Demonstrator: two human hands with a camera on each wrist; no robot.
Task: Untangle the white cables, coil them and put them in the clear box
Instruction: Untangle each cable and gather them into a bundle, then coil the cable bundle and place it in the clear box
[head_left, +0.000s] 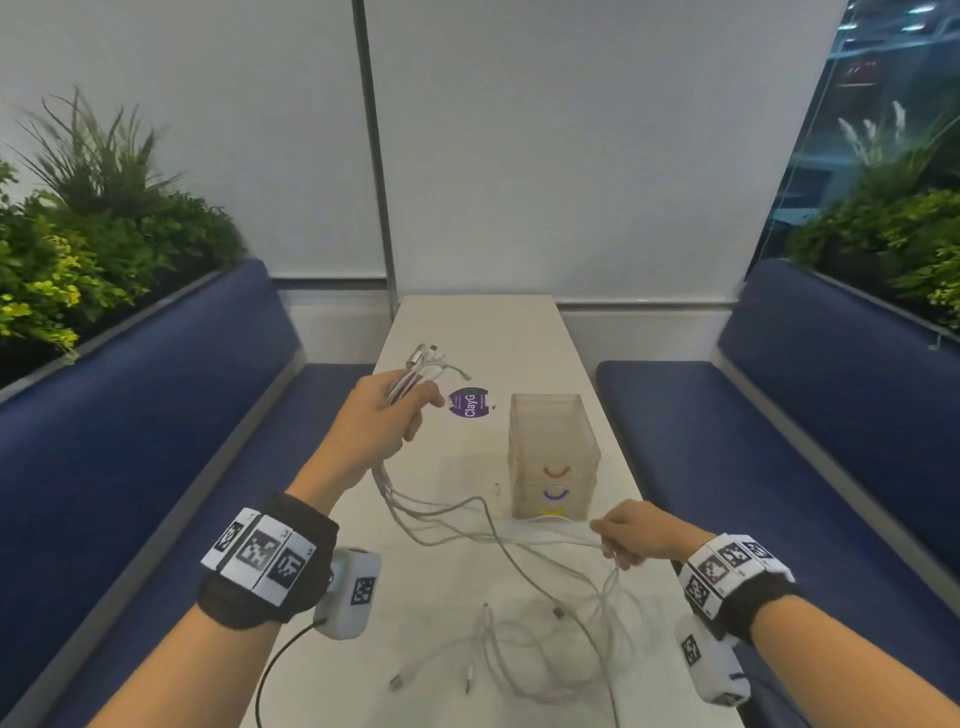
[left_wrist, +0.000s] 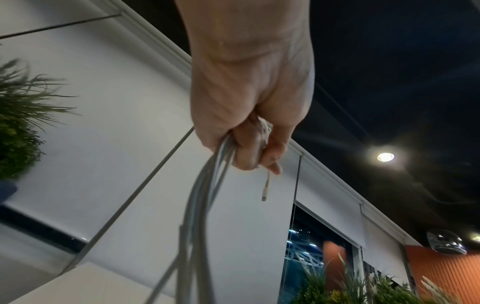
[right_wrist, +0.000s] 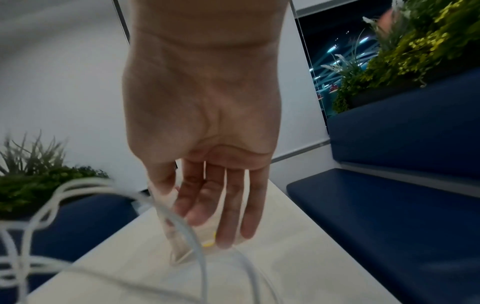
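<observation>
My left hand (head_left: 384, 415) is raised over the left side of the white table (head_left: 467, 322) and grips a bundle of white cables (left_wrist: 205, 195) in its fist. Their plugs stick out above the fist, and one connector (left_wrist: 265, 191) dangles free. The strands sag across to my right hand (head_left: 631, 532), which hangs by the near right corner of the clear box (head_left: 550, 457). The right hand's fingers (right_wrist: 233, 205) are straight, with cables (right_wrist: 197, 236) running between thumb and forefinger. The rest of the white cables (head_left: 545, 639) lie in a loose tangle on the near table.
A round purple sticker (head_left: 469, 402) lies on the table left of the box. Blue benches (head_left: 156, 441) (head_left: 779, 441) flank the narrow table, with planters behind them. The box shows red, purple and yellow curved marks on its near face.
</observation>
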